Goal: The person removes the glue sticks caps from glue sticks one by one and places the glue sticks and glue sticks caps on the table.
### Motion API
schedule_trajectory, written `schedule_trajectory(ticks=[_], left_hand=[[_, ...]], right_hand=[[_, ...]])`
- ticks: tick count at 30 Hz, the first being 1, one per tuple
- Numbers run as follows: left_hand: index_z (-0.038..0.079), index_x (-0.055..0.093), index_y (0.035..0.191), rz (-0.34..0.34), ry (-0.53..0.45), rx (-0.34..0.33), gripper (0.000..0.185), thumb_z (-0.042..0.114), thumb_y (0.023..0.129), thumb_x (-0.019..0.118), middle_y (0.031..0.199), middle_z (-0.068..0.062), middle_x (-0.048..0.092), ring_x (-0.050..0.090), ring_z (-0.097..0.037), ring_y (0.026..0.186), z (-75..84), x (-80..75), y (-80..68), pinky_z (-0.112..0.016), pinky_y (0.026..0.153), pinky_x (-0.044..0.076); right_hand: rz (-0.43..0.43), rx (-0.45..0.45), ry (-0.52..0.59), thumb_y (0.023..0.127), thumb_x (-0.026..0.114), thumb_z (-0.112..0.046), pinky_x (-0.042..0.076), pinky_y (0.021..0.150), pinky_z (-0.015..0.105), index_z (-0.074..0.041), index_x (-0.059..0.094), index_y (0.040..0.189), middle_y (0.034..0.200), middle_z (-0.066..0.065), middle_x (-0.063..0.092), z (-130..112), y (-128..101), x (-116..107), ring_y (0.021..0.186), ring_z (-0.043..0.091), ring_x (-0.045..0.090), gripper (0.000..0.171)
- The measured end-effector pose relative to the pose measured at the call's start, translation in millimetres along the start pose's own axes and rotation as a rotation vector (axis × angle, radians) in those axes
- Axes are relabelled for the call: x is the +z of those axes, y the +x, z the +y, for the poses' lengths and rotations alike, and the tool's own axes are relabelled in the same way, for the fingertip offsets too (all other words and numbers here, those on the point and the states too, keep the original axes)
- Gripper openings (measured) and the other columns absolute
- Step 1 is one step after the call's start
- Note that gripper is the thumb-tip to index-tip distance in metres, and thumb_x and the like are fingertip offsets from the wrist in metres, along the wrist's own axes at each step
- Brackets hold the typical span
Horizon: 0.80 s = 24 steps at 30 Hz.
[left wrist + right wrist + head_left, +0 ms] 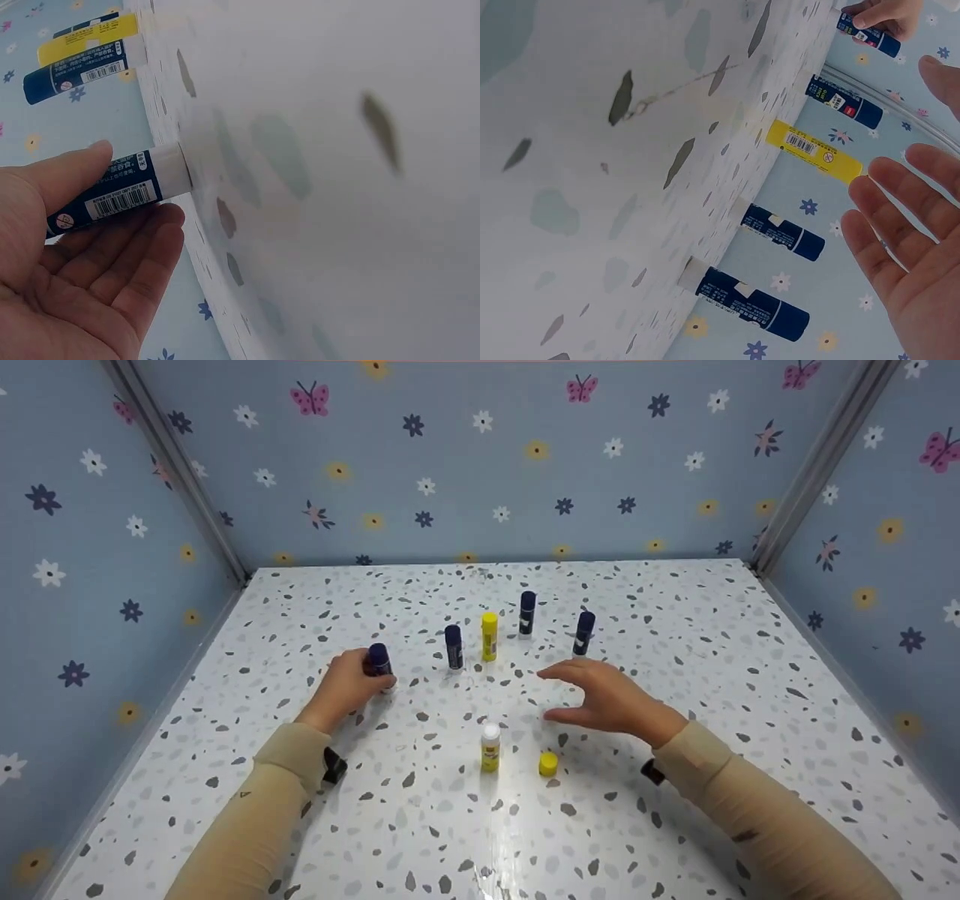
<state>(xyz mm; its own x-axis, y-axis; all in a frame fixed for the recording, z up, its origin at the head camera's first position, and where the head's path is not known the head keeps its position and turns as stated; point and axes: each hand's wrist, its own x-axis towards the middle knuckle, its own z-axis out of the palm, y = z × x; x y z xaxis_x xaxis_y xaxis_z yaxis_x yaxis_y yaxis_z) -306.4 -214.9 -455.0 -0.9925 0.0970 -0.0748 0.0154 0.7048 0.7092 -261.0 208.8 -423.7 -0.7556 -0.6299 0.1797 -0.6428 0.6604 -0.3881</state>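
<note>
My left hand (349,682) grips a dark blue glue stick (380,659), thumb on one side and fingers on the other. In the left wrist view that glue stick (124,191) stands with its white base at the tabletop. My right hand (611,697) is held above the table with fingers spread and nothing in them. Nearest to it are a blue glue stick (583,633) behind and a yellow cap (548,764) in front. An uncapped yellow glue stick (490,748) with a white top stands upright beside the cap.
Between the hands, farther back, stand a blue glue stick (454,647), a capped yellow glue stick (489,637) and another blue one (527,613). The speckled white table (420,825) is enclosed by flowered panels (480,457) at the back and both sides.
</note>
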Motion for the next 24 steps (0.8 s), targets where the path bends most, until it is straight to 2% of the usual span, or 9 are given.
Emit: schedule_trajectory(ticks=[6,13,20,24], left_hand=[[-0.008,0.066,0.127,0.021,0.008,0.035,0.04,0.022,0.103,0.074,0.12,-0.025,0.074,0.069,-0.031,0.105,0.3,0.2,-1.2,-0.05,0.101,0.056],[-0.005,0.066,0.126,0.064,0.012,0.071,0.036,0.024,0.106,0.07,0.123,-0.025,0.074,0.071,-0.036,0.111,11.1,-0.7,-5.1,-0.052,0.1,0.057],[-0.007,0.065,0.123,0.124,0.068,0.182,0.032,0.022,0.108,0.066,0.115,-0.024,0.072,0.068,-0.034,0.1,32.3,-1.6,-13.6,-0.051,0.094,0.057],[-0.005,0.064,0.119,0.152,0.13,0.252,0.028,0.021,0.109,0.065,0.112,-0.023,0.068,0.065,-0.034,0.099,44.6,0.5,-18.7,-0.051,0.09,0.055]], right_hand=[[0.004,0.01,0.012,0.097,0.085,-0.033,0.055,0.11,0.056,-0.01,0.068,0.146,0.144,0.011,0.07,2.3,-0.6,-3.4,0.133,0.035,0.067,0.057],[0.035,0.012,0.009,0.096,0.086,-0.033,0.055,0.11,0.056,-0.009,0.068,0.145,0.143,0.012,0.071,3.2,1.5,-7.3,0.132,0.035,0.067,0.058],[0.062,0.032,0.025,0.097,0.085,-0.032,0.054,0.111,0.058,-0.009,0.068,0.145,0.143,0.013,0.071,3.6,5.7,-10.8,0.132,0.037,0.068,0.057],[0.079,0.027,0.029,0.096,0.086,-0.031,0.055,0.111,0.058,-0.008,0.069,0.144,0.143,0.013,0.072,3.1,9.4,-13.3,0.132,0.037,0.068,0.056]])
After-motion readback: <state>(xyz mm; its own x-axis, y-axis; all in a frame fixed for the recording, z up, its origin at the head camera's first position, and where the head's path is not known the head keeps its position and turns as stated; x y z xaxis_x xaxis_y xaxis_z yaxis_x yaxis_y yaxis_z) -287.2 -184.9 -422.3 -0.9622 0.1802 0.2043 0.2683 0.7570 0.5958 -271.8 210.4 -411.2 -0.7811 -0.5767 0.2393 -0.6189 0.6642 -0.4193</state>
